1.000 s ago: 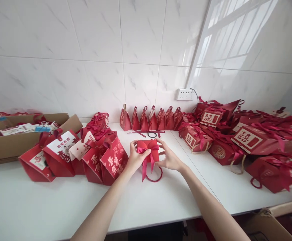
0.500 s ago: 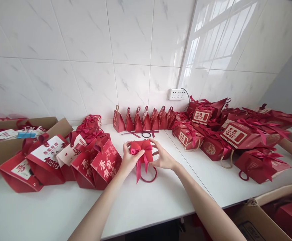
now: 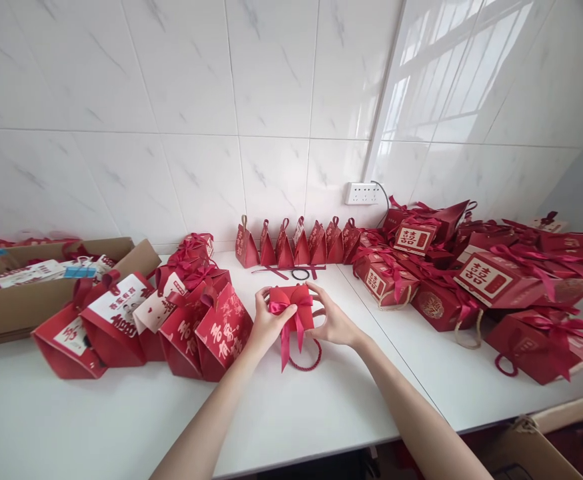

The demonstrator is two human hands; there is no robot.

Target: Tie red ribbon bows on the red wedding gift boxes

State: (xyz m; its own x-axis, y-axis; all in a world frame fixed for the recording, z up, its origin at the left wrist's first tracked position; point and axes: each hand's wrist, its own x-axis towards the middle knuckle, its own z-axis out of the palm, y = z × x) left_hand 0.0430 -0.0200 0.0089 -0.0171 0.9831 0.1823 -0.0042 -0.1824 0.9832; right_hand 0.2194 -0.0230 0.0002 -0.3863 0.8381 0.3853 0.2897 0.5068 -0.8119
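A small red gift box (image 3: pixel 302 312) with a red ribbon bow and a red cord handle sits at the middle of the white table (image 3: pixel 291 407). My left hand (image 3: pixel 267 321) grips its left side, thumb pressed on the bow. My right hand (image 3: pixel 332 319) holds its right side, fingers curled over the top edge. The ribbon tails hang down the front and the cord loop lies on the table below.
Larger red gift bags (image 3: pixel 191 327) lie in a row to the left, next to a cardboard box (image 3: pixel 16 300). Several small red pyramid boxes (image 3: pixel 296 243) line the tiled wall. A heap of red bags (image 3: pixel 481 280) fills the right. A wall socket (image 3: pixel 362 193) is behind.
The camera view has shifted a little sideways and back. Both hands stay on the small red box, fingers working slightly at the bow.
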